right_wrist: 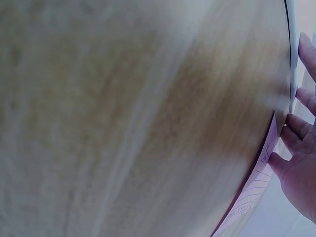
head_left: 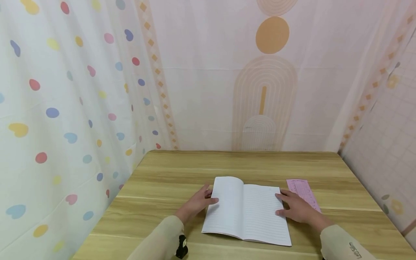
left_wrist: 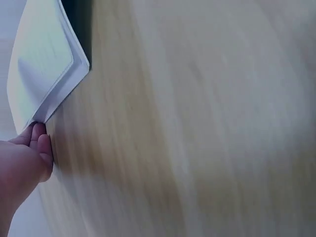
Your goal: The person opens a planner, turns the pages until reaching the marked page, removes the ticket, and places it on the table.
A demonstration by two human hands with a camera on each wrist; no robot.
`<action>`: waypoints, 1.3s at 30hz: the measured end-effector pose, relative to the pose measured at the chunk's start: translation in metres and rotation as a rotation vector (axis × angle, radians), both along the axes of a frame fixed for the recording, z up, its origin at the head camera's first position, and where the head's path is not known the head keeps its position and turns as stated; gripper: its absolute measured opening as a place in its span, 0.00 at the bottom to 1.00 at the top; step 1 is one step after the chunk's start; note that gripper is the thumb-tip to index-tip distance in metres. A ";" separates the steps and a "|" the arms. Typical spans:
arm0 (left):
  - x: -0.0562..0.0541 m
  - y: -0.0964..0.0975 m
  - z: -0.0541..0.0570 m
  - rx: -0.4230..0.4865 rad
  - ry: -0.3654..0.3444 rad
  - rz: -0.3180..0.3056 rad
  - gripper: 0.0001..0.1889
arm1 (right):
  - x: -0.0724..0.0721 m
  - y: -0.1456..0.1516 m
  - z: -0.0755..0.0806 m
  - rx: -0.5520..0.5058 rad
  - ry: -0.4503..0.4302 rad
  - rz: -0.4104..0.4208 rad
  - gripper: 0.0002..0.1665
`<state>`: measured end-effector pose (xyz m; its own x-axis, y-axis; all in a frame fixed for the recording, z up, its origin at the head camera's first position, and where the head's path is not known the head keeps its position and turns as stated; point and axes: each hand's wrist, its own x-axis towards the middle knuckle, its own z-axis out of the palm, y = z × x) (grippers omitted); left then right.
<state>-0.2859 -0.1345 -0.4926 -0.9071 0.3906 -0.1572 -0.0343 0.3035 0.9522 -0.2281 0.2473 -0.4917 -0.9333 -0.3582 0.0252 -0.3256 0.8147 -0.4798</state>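
An open notebook (head_left: 263, 215) with ruled pages lies on the wooden table, its left page curving up a little. My left hand (head_left: 198, 202) pinches the left edge, thumb on the page and fingers at the side; the left wrist view shows those fingers (left_wrist: 37, 134) curled at the notebook's edge (left_wrist: 64, 84). At the opposite edge, my right hand (head_left: 297, 207) touches the right page with extended, spread fingers. Partly behind that hand lies a flat pink strip (head_left: 302, 189) printed with fine lines. In the right wrist view the pink strip (right_wrist: 254, 185) runs beside the right hand (right_wrist: 298, 163).
The wood-grain table (head_left: 162, 187) reaches back to a pale patterned curtain (head_left: 201, 108). A curtain with coloured dots (head_left: 81, 126) hangs along the left side, and another pale cloth (head_left: 386, 151) along the right. A black band (head_left: 182, 247) shows at the left sleeve.
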 end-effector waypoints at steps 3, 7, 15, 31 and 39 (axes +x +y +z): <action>0.001 0.006 0.000 0.061 -0.026 -0.011 0.51 | 0.001 0.000 0.001 -0.001 -0.001 -0.005 0.44; 0.002 0.011 0.001 0.159 -0.016 -0.007 0.50 | 0.002 0.000 0.001 -0.006 -0.003 -0.007 0.43; 0.000 0.007 0.015 0.199 0.123 0.056 0.44 | 0.000 0.004 0.000 -0.018 0.018 0.034 0.41; 0.004 0.056 0.037 0.365 0.104 -0.125 0.27 | -0.005 0.013 -0.001 -0.104 -0.044 0.034 0.40; 0.017 0.087 0.027 -0.022 0.247 -0.250 0.30 | -0.004 0.013 -0.004 -0.140 -0.010 0.027 0.37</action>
